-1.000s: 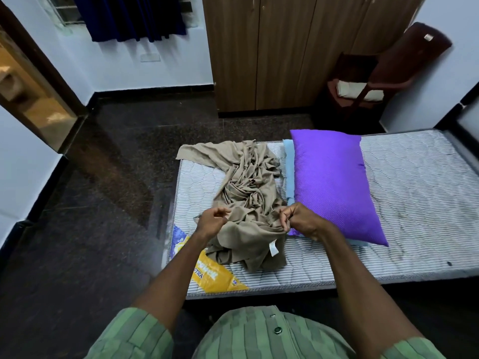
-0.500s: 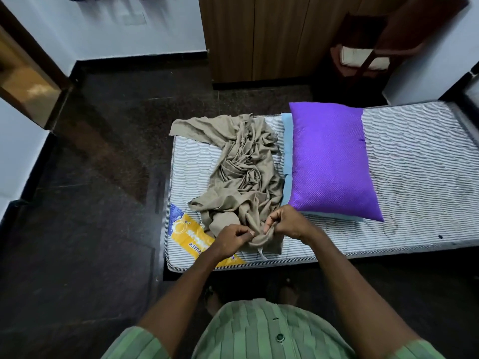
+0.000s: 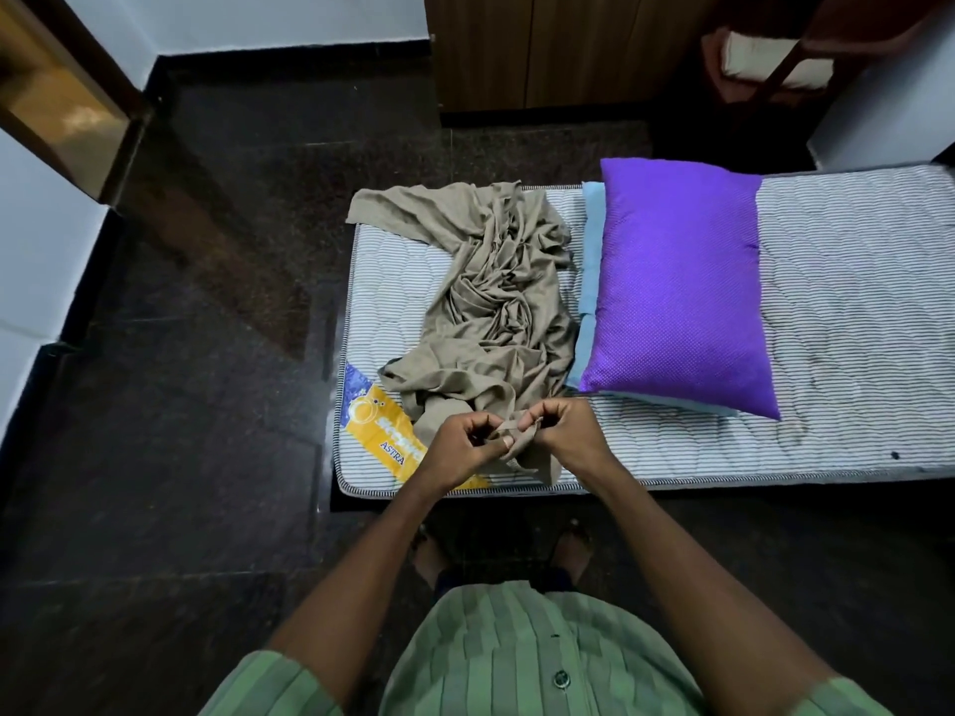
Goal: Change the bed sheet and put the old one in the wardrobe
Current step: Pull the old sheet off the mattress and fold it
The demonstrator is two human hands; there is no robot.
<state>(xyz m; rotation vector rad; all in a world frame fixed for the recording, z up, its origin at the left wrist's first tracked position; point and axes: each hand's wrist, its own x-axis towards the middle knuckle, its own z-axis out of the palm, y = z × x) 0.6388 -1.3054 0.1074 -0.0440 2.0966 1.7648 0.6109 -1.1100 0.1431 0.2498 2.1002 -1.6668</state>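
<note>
Hands pinching a sheet edge at the near side of the bed.
Left hand [image 3: 457, 447] and right hand [image 3: 566, 436], fingers curled, each pinch the crumpled beige cotton bed sheet [image 3: 496, 307], which lies on the bare striped quilted mattress [image 3: 852, 312] beside the shiny purple pillow [image 3: 682, 281].

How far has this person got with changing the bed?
Early on. The mattress lies bare, so some sheet seems already off. In hand: the left hand and right hand pinch an edge of the crumpled beige sheet. Left: spreading a sheet, with the purple pillow in the way, and the wardrobe trip.
</note>
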